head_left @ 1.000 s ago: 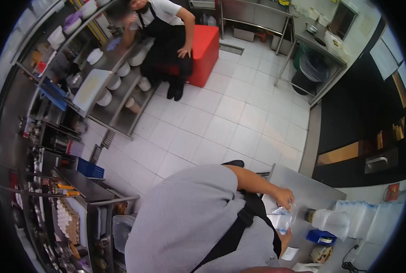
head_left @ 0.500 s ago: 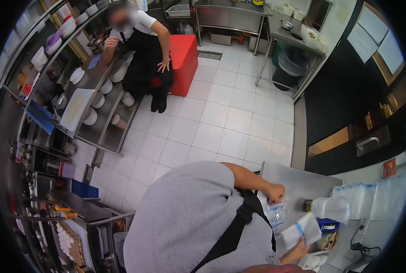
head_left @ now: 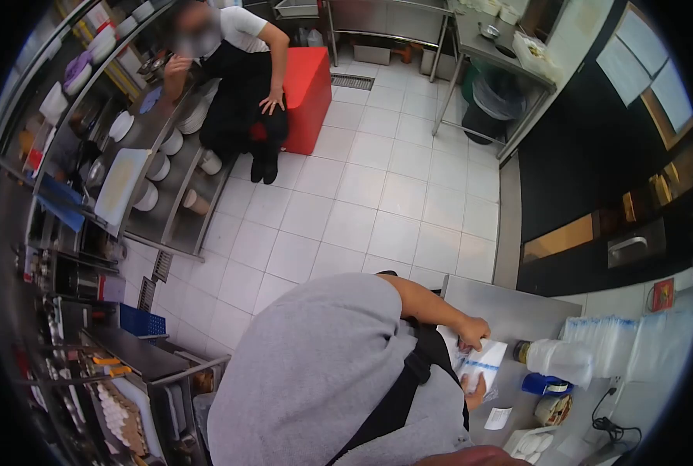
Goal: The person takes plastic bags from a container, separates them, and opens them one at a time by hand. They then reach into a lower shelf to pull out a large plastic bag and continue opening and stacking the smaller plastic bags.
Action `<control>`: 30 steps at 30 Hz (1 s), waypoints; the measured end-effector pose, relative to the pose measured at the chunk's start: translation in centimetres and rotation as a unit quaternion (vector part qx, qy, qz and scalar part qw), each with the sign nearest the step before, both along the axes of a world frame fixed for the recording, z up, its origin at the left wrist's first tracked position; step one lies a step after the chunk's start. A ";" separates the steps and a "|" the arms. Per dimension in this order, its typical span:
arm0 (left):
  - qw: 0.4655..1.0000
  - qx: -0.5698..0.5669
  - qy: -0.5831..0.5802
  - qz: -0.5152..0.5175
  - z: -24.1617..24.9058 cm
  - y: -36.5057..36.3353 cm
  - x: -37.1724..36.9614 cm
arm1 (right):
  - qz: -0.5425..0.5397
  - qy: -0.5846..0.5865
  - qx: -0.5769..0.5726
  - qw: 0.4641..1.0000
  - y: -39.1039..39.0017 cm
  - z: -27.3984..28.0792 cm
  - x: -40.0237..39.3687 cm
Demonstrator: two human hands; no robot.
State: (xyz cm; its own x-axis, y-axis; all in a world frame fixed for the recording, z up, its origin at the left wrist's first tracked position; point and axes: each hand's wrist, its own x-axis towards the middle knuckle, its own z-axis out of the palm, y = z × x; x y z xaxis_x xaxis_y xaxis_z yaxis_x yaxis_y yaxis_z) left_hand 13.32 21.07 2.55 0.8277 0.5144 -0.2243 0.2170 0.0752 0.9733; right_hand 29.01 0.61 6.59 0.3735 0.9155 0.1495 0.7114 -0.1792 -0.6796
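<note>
A white rectangular packet with a blue band across it (head_left: 484, 357) is between my two hands over the steel counter (head_left: 509, 311). My left hand (head_left: 473, 332) is closed at its upper edge, knuckles up. My right hand (head_left: 474, 390) grips the lower edge, with clear plastic bunched around it. A small white paper slip (head_left: 498, 419) lies on the counter near my right hand. Beyond the packet stands a jar with a dark lid (head_left: 522, 352) under a roll of clear bags (head_left: 560, 360).
A blue container (head_left: 544, 384) and a round tub (head_left: 554, 409) stand right of my hands. Clear bags with blue tops (head_left: 606, 338) hang by the wall, above a black cord (head_left: 614, 423). A co-worker in a black apron (head_left: 241, 101) sits on a red box (head_left: 307, 101) across the tiled floor.
My right hand has brought the white packet left and up to my left hand, onto the clear plastic. The paper slip now shows on the counter. The view has shifted slightly.
</note>
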 end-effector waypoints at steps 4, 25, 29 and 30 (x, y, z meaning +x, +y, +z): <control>0.976 0.214 -0.012 -0.032 0.2 0.0 0.6 | 0.003 -0.164 -0.019 0.986 -0.4 -1.7 1.5; 0.995 -0.004 -0.076 -0.067 -5.0 1.6 1.4 | -0.082 -0.030 -0.021 0.996 -1.4 -3.0 3.7; 0.990 -0.096 -0.055 -0.088 -1.7 2.3 -0.2 | -0.147 0.047 0.049 0.987 -0.2 0.1 1.2; 0.991 -0.096 -0.019 -0.086 0.6 2.1 -0.8 | -0.151 0.010 0.056 0.987 -0.3 0.4 0.9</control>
State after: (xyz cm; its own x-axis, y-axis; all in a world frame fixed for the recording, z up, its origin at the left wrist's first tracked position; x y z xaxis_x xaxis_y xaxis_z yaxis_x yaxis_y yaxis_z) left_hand 12.56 23.20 3.16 0.9088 0.3161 -0.2725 0.2070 0.2255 0.9520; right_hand 29.92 0.27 7.01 0.6306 0.7402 0.2333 0.6229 -0.3034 -0.7211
